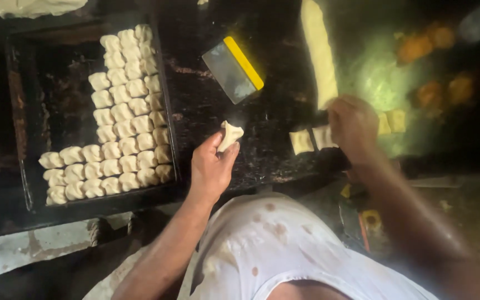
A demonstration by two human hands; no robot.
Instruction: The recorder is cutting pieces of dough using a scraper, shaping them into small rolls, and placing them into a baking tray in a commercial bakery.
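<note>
Folded dough piece [230, 135]: pale cream, pinched into a small irregular parcel with a pointed upper corner; held above the dark worktop [212, 100], just right of the baking tray [84, 203].
Left hand [211, 166]: thumb and fingertips pinched on the lower end of the folded dough piece, palm facing down.
Right hand [354, 126]: blurred; resting at the near end of the long dough strip [319, 53], over the cut dough squares [311, 139]. Finger state: cannot tell, knuckles only visible.
Cut dough squares: flat, pale, side by side on the worktop, touching or nearly so; further squares [391, 121] just right of the right hand.
Baking tray: dark, raised rim; shaped dough pieces [123, 116] packed in tight rows along the right side and front edge, left and rear portion bare.
Bench scraper [233, 69]: metal blade, yellow handle, lying flat between tray and dough strip, apart from both.
Open room: bare worktop between tray rim and cut squares, below the scraper. Worktop front edge close to the torso in a stained white shirt [284, 250].
</note>
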